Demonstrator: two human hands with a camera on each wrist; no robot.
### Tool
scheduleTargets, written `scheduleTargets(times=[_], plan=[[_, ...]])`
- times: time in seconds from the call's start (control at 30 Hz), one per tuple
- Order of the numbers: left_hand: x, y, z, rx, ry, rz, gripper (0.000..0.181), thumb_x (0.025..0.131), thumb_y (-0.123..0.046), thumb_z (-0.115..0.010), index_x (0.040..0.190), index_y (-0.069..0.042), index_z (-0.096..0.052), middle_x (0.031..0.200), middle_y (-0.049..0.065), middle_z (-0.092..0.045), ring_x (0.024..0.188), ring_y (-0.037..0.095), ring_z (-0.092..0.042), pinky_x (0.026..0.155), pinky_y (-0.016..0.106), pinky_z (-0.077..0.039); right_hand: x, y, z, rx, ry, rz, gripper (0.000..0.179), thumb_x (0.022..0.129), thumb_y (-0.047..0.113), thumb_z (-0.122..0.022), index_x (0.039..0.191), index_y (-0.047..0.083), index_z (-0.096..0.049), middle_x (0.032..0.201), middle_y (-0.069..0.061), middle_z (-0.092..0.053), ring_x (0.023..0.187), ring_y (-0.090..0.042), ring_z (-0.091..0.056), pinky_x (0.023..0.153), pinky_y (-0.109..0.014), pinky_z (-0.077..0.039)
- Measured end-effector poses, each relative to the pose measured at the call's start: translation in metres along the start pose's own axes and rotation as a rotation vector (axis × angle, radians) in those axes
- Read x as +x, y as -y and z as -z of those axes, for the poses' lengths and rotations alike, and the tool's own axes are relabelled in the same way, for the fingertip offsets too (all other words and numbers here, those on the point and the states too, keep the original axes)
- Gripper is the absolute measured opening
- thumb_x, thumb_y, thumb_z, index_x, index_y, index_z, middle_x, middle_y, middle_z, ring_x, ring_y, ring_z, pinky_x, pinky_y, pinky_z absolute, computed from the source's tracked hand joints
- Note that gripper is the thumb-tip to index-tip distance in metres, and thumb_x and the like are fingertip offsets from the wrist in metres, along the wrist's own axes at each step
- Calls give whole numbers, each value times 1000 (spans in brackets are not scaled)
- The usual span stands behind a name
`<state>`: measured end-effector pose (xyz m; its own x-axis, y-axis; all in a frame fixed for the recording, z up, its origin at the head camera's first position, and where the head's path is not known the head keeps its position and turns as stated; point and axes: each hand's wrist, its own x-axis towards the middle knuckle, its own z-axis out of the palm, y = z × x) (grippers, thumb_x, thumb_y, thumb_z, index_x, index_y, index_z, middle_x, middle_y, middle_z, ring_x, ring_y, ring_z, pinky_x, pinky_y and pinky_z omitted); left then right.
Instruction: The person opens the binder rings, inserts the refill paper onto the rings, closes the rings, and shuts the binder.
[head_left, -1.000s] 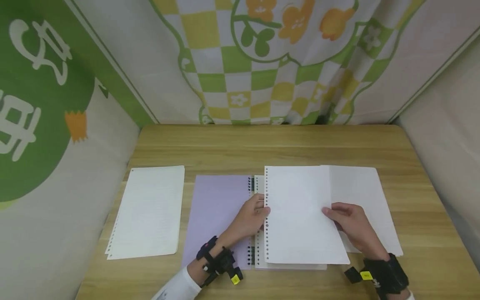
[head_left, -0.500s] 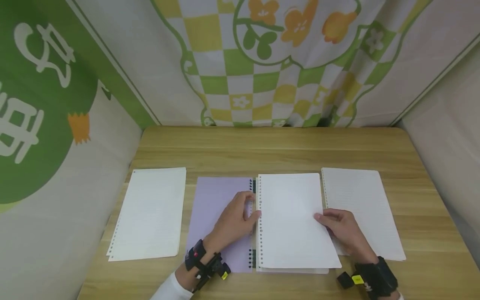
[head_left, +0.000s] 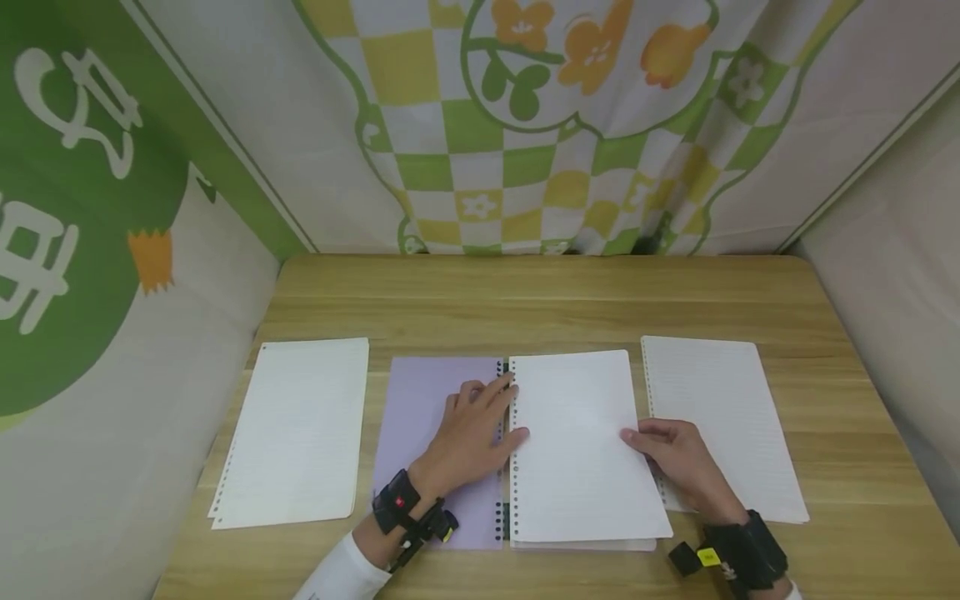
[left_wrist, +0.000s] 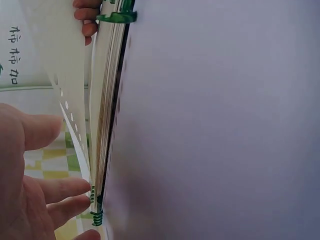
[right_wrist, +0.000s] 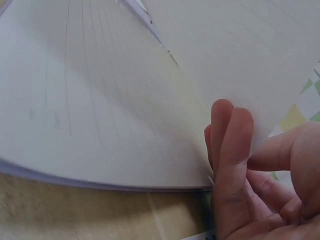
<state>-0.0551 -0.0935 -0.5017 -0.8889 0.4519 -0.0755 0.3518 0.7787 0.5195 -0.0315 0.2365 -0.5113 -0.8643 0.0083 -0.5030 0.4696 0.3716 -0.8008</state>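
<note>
A loose-leaf binder lies spread, its purple cover (head_left: 420, 400) to the left and its pages to the right of dark green rings (left_wrist: 116, 18). Over those pages is a white punched sheet (head_left: 573, 467), its holed edge along the rings. My right hand (head_left: 671, 458) pinches the sheet's right edge between thumb and fingers; in the right wrist view the sheet is raised off the lined page (right_wrist: 100, 110) below. My left hand (head_left: 465, 442) lies over the cover and rings, fingers extended and spread, fingertips at the sheet's holed edge.
More punched lined sheets (head_left: 292, 433) lie in a stack to the left of the binder. Another stack of lined sheets (head_left: 720, 400) lies to the right, partly behind the right hand. All rest on a wooden table (head_left: 525, 300) with a patterned curtain (head_left: 480, 167) behind.
The sheet has come left and down onto the binder's pages, its holed edge now at the rings. My left hand let go of that edge and spread its fingers; the right kept its pinch.
</note>
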Motion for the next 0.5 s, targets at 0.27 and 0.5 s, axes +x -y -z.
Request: scheduleTargets(times=[0.27,0.5], plan=[[2,-4,0,57,27,-6,59,110,-46,-53,160,-16,-51,174,8,-35,145,42,-41,111,61,-38,2,3,2,-22,16,3,50,102,33,-75,130,-7,-68,99,-11,-82,85,-19,-73,71,-28,-57],[-10,-9,-2,85,68,5,62,108,-45,-59,160,-13,-49,173,13,-34,147,42,-41,113,58,-41,0,5,2,-18,26,-12,49,103,31,-73,131,-7,-66,98,-11,-81,86,-20,-73,73,-27,-57]])
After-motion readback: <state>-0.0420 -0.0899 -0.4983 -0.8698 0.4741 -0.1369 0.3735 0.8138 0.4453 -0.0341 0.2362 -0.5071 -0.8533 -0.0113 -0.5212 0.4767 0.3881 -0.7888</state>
